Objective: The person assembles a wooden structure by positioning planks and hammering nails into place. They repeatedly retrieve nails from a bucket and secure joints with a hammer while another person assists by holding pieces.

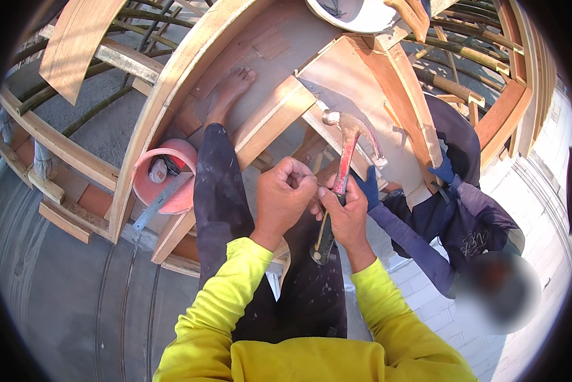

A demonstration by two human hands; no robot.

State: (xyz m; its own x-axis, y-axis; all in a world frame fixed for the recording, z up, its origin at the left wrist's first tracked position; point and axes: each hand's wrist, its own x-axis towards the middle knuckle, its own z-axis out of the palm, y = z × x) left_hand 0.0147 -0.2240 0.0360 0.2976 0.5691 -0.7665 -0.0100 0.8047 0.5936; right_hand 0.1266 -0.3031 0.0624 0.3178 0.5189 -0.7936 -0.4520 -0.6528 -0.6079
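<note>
A claw hammer (346, 159) with a worn red and black handle is in my right hand (348, 219), its metal head pointing away from me. Close beside it, my left hand (285, 198) is closed in a pinch. Whatever lies between those fingertips is too small to make out. The fingertips of both hands nearly meet in front of my knees. Beyond the hands, the end of a wooden beam (276, 118) runs up to a wood panel (350, 70) set in the frame.
A pink bucket (165, 162) holding a metal ruler (162, 202) stands left of my leg. At right, a co-worker (445, 216) in blue gloves grips the frame. Curved wooden ribs (171, 70) and bamboo poles (464, 57) surround me; a white basin (356, 16) sits at the top.
</note>
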